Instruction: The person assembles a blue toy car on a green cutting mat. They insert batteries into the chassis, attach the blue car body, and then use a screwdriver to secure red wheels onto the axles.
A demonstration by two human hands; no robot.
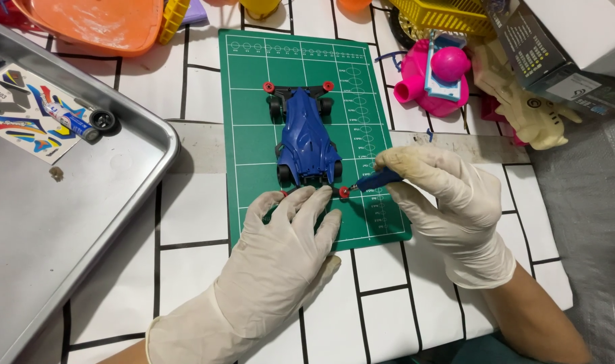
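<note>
Two gloved hands work at a blue toy race car (307,138) in the middle of the frame, over a white tabletop (193,222) crossed by black lines. Largest in view, a grey metal tray (85,209) fills the left side; a sticker sheet (24,114), a small tube (68,121) and a loose black wheel (102,120) lie in its upper part. A green cutting mat (253,168) sits upright at centre, and the car rests on it lengthwise, with red rollers at its upper corners and another red roller (344,192) at its lower right end. The left hand (290,243), in a white glove, lies flat on the mat's lower part, fingers loosely spread and pointing up the frame, fingertips touching the car's near end. The right hand (449,202), also gloved, comes in from the lower right, with thumb and fingers pinched around a blue-handled screwdriver (375,180) whose tip meets the lower right roller. Along the top edge sit an orange bowl (92,23) at upper left, a yellow basket (442,13), a pink toy (435,77) and a grey box (557,47) at upper right, with a cream plastic figure (530,108) just below the box.
</note>
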